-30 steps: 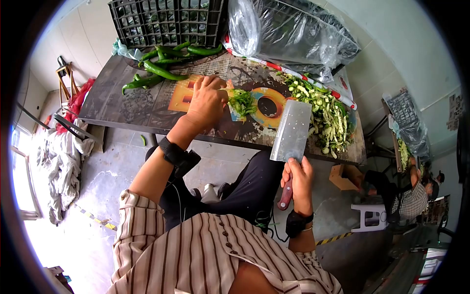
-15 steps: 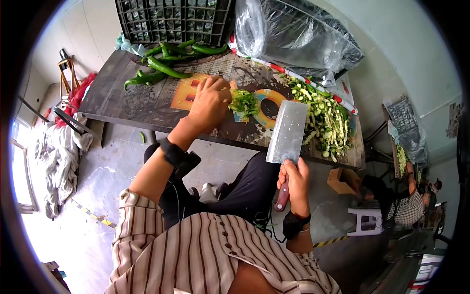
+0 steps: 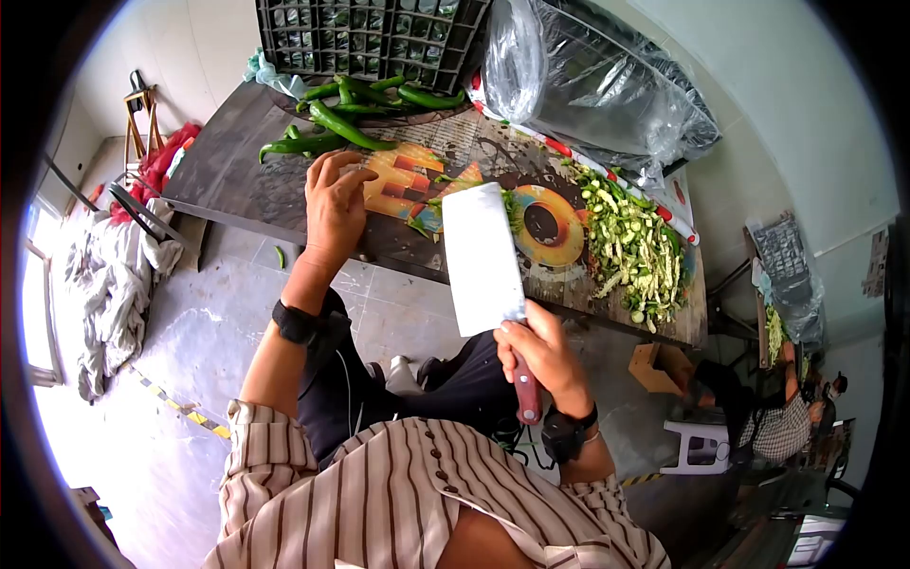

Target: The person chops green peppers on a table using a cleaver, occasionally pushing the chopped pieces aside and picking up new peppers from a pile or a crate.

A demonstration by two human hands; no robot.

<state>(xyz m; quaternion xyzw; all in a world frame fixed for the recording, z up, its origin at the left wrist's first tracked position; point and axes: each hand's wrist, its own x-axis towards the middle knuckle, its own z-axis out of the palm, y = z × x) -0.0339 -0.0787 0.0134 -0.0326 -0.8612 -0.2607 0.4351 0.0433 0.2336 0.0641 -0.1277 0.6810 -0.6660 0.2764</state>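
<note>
My right hand (image 3: 545, 356) grips the dark red handle of a cleaver (image 3: 483, 261), its broad blade raised over the table's near edge. Loosely curled with the fingers apart, my left hand (image 3: 335, 204) hovers near the front of the table (image 3: 223, 171) and appears to hold nothing. Just beyond it lie several whole green peppers (image 3: 346, 123). Chopped green pieces (image 3: 515, 211) show beside the blade, which hides part of them. A large pile of sliced green peppers (image 3: 635, 251) covers the table's right end.
A black plastic crate (image 3: 374, 43) and a plastic-wrapped container (image 3: 607, 85) stand along the back. On the floor are a cardboard box (image 3: 661, 368), a grey stool (image 3: 700, 446) and a heap of cloth (image 3: 123, 303). Another person (image 3: 777, 427) works at far right.
My left hand has moved left, off the chopped pieces. The cleaver has swung left and now covers part of them. Some pieces lie scattered where a tighter bunch was.
</note>
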